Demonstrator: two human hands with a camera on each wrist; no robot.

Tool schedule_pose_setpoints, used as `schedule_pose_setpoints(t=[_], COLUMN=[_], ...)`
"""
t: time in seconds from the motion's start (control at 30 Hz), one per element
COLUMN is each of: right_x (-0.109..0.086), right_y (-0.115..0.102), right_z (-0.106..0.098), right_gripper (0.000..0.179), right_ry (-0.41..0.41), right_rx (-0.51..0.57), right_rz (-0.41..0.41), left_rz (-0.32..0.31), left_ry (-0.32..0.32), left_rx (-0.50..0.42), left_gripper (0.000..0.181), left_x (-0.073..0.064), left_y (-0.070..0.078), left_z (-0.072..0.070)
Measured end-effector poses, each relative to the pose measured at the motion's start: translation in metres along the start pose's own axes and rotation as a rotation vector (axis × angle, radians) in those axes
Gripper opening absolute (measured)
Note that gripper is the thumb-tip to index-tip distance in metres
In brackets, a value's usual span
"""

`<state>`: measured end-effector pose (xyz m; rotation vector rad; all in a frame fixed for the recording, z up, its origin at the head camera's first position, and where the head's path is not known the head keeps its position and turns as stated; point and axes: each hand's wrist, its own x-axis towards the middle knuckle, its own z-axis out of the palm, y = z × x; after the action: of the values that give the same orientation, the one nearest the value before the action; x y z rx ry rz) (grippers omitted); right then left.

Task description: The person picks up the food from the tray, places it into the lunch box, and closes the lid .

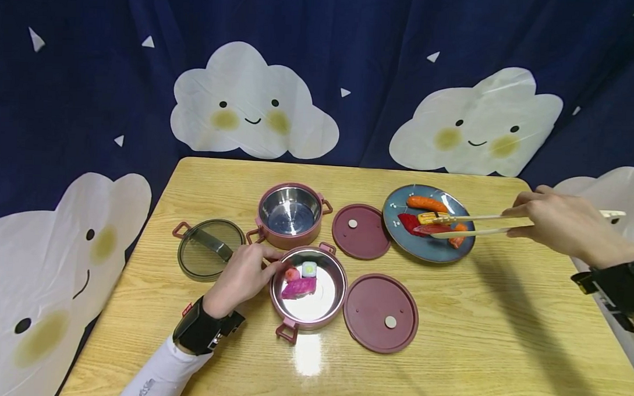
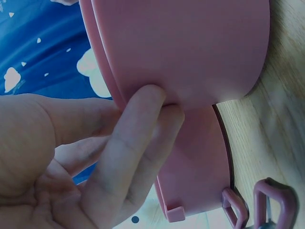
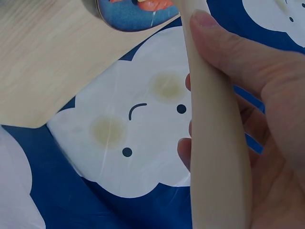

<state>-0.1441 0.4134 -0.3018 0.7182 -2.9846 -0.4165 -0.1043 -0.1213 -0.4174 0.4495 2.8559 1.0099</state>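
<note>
1. Head view: the work looks partway along. Three food pieces lie in the near pot (image 1: 325, 302): a pink round (image 1: 292, 274), a pale square (image 1: 309, 269) and a magenta chunk (image 1: 299, 288). On the blue plate (image 1: 422, 248) are a carrot (image 1: 427, 203), a corn piece (image 1: 425, 218), a red piece (image 1: 410, 223) and an orange piece (image 1: 458, 235); handling these seems to be what is left. The right grip (image 1: 565, 221) holds wooden tongs (image 1: 486, 217), their tips over the plate by the corn; whether they have caught anything, I cannot tell. Both the near pot and the far pot (image 1: 289, 239) are uncovered, with two maroon lids (image 1: 378, 316) and a glass lid (image 1: 202, 258) lying on the counter (image 1: 447, 360).

2. Left wrist view: the left grip (image 2: 95, 152) is narrow, holding the near pot at its edge, fingertips against the outer wall, seemingly to steady it.

3. Right wrist view: thumb and fingers are closed around the tongs' handle; their tips are out of sight, and only the plate's edge shows beyond.
</note>
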Motion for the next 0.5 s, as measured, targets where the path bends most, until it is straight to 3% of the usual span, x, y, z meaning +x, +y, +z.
schedule_pose_setpoints(t=[0.5], right_x=[0.013], right_y=[-0.003], right_z=[-0.013], right_gripper=[0.03], right_ry=[-0.059], right_rx=[-0.047], right_rz=[-0.05], left_rz=[-0.008], left_ry=[0.0], left_rx=[0.0], left_gripper=[0.019], left_x=[0.0], left_y=[0.0], left_z=[0.0])
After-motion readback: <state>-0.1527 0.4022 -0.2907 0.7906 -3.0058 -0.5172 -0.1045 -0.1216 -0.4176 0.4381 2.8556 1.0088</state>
